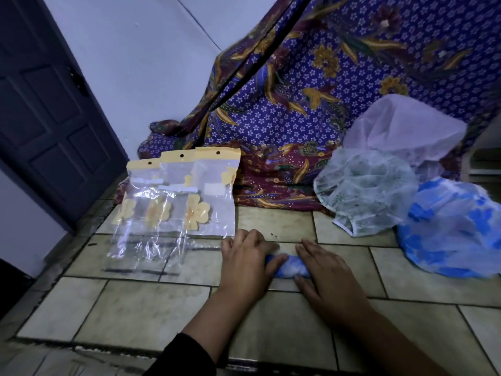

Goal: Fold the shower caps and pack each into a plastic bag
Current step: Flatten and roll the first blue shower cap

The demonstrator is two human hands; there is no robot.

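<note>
A blue-and-white shower cap (291,267) lies rolled into a tight bundle on the tiled surface (151,308). My left hand (248,260) presses on its left end, and my right hand (322,270) lies flat over its right end. Three clear plastic bags (179,202) with yellow headers and yellow flower prints overlap one another to the left. At the right lie three loose caps: a blue floral one (450,232), a green-speckled one (366,191) and a plain white one (406,128).
A purple batik cloth (311,90) hangs behind and drapes onto the tiles. A dark door (46,118) stands at the left beside a white wall. The tiled surface ends in a front edge near me.
</note>
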